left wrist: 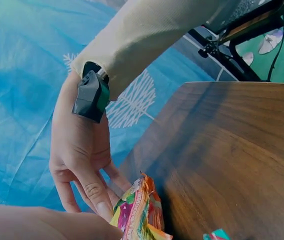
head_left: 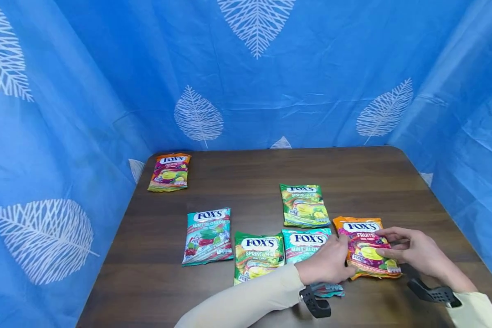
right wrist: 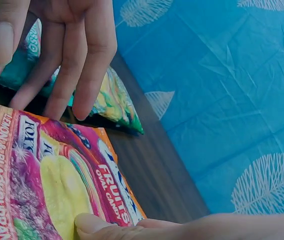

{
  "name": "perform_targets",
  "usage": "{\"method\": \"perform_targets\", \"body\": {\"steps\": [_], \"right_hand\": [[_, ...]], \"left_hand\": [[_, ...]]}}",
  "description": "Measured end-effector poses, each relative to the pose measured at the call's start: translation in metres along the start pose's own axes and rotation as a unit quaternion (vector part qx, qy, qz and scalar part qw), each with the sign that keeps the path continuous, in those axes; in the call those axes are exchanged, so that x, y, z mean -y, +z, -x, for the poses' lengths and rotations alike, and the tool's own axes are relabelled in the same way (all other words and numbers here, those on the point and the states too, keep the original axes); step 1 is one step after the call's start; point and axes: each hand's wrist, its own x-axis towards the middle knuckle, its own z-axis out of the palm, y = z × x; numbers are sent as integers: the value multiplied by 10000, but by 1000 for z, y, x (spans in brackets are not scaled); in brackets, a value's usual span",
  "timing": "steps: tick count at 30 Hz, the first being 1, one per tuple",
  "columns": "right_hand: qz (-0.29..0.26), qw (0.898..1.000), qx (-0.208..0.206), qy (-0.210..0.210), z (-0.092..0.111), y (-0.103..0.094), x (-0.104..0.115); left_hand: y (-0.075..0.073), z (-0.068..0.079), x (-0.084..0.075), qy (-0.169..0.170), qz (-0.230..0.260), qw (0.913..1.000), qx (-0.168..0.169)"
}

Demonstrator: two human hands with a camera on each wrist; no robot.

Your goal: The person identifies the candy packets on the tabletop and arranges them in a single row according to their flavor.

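An orange and purple Fox's Fruits candy bag [head_left: 366,255] lies face up at the right of the table. My right hand [head_left: 414,253] grips its right edge, thumb on the front face and the other fingers at the side. My left hand [head_left: 330,259] is at the bag's left edge, over a teal Mint Blossom candy bag [head_left: 307,239] that it partly covers. In the right wrist view, the left hand's fingers [right wrist: 72,60] point down, fairly straight, beside the Fruits bag [right wrist: 62,185]. Whether they touch it I cannot tell. The left wrist view shows the Fruits bag's crimped end [left wrist: 144,207].
A green Spring Tea bag [head_left: 258,253] lies left of the covered bag, another Spring Tea bag [head_left: 304,207] behind it. Farther left are a Mint Blossom bag [head_left: 208,237] and, at the back corner, another Fruits bag [head_left: 170,172]. Blue leaf-print curtains [head_left: 311,68] surround the wooden table [head_left: 238,182].
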Motion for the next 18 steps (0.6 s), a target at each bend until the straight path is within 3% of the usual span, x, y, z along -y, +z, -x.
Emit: {"method": "perform_targets", "body": {"steps": [3, 6, 11, 18], "right_hand": [[-235, 9997, -25, 5, 8, -3, -7], [-366, 9993, 53, -100, 3, 1, -7], [-673, 9970, 181, -333, 7, 0, -14], [-1187, 9924, 315, -56, 9, 1, -17]], "left_hand": [[-1, -1, -12, -133, 0, 9999, 106], [2, -2, -10, -374, 150, 9992, 30], [7, -3, -12, -323, 538, 9974, -361], [12, -7, -10, -286, 1381, 9863, -851]]}}
